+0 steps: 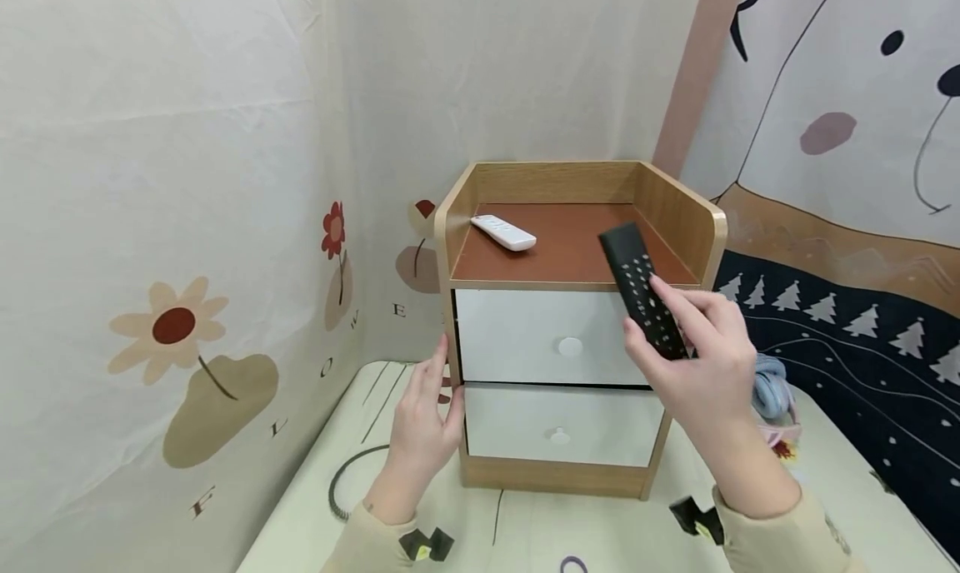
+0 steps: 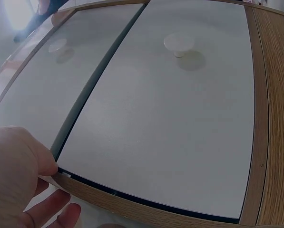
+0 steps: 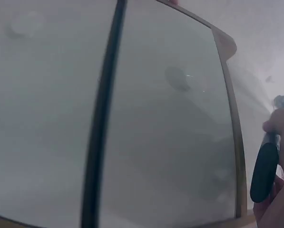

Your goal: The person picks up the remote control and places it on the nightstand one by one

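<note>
In the head view my right hand (image 1: 701, 361) grips a black remote control (image 1: 642, 290) by its lower end, in front of the right side of a small wooden cabinet (image 1: 555, 477). The right wrist view shows the remote's rounded dark end (image 3: 264, 173) beside the cabinet front. My left hand (image 1: 423, 427) rests against the cabinet's left side edge, its thumb at the front by the gap between two white drawers. A white remote control (image 1: 504, 233) lies on the brown top shelf (image 1: 570, 261), towards the left. Both the upper drawer (image 1: 517, 336) and lower drawer (image 1: 517, 423) are closed.
Right of the cabinet sits a pink basket (image 1: 783, 431) with a blue coiled item (image 1: 771, 386) in it. A dark coiled cord (image 1: 337, 490) lies on the left of the pale surface. Near the front edge is a purple ring (image 1: 573, 563). Printed cloth hangs behind.
</note>
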Action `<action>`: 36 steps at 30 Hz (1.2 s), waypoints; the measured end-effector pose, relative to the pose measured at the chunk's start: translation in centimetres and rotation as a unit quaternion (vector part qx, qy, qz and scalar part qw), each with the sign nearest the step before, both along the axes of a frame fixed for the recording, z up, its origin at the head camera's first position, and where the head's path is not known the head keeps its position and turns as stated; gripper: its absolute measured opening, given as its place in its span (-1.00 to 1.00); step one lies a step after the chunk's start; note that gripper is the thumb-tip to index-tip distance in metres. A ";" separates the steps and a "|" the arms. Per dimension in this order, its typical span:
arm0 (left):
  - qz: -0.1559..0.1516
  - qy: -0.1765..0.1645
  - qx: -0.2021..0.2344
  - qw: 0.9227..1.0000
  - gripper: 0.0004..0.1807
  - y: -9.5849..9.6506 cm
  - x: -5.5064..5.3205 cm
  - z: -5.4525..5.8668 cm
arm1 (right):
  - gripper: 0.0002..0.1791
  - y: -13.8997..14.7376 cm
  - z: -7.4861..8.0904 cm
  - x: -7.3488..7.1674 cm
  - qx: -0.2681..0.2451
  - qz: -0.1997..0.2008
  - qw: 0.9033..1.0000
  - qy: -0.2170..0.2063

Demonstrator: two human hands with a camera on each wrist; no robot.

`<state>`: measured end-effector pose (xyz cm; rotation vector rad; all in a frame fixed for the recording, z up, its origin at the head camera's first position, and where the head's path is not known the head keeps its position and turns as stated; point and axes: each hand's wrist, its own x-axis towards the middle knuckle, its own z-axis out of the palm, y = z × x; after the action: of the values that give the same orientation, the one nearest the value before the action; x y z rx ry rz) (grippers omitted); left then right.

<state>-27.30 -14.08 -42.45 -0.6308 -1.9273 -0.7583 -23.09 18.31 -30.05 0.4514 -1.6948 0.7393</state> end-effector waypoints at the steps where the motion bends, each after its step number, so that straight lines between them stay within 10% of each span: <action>1: 0.002 -0.001 -0.001 1.000 -0.03 0.0 0.0 0.0 | -0.42 -0.2 0.5 -0.3 0.016 -0.007 1.000 -0.007; 11: -0.003 0.003 0.000 1.000 -0.02 0.0 0.0 0.1 | -0.46 -2.0 4.8 -0.5 0.095 -0.062 0.985 -0.129; 26: -0.006 -0.001 0.004 1.000 -0.02 -0.1 0.1 0.0 | -0.59 -4.1 8.7 -1.8 0.115 -0.089 0.932 -0.332; 36: 0.001 -0.005 0.001 1.000 -0.02 -0.1 0.1 0.1 | -0.56 -4.7 10.1 -3.4 0.167 -0.100 0.908 -0.371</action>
<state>-27.23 -14.17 -42.31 -0.6264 -1.9364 -0.7632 -26.47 13.63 -19.95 0.2235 -2.5662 0.4860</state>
